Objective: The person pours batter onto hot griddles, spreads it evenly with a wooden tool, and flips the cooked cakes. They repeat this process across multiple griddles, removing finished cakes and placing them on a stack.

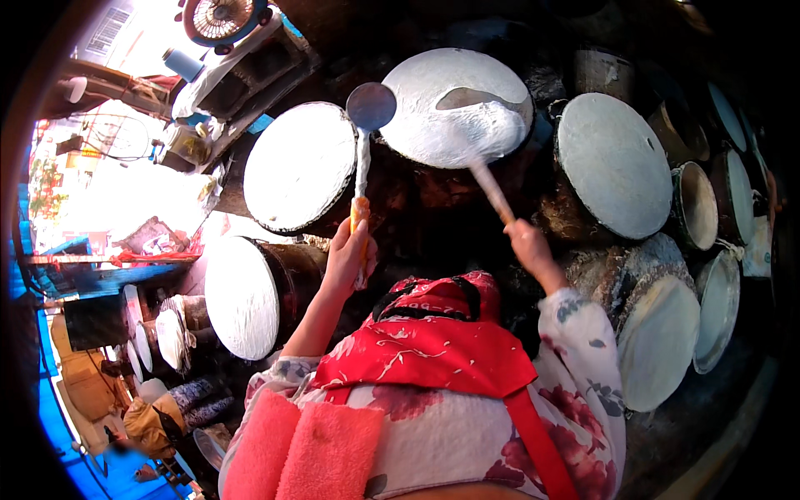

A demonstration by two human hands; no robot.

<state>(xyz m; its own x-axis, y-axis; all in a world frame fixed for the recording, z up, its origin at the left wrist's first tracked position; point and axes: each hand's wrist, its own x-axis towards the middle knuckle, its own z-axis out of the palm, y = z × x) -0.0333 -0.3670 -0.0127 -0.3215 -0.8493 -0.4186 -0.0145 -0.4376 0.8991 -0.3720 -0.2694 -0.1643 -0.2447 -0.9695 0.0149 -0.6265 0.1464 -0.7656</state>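
Note:
My left hand (350,250) is closed round the orange handle of a ladle (363,162). Its shaft is crusted white, and its round grey metal head points away from me. In my right hand (532,248) is a wooden-handled tool (492,192), its far end blurred over the central round white-coated surface (417,104). That surface has a bare grey patch at its right with wet, ridged white material below. Another white disc on a dark cylindrical base (300,167) stands just left of the ladle. To the right is a larger, tilted-looking white disc (612,167).
More white round tops (240,296) stand at the lower left and right (662,346). Open metal drums (696,207) line the far right. A small fan (221,17) is at the top left, near a blue cylinder (183,64). A red towel (329,450) hangs at my front.

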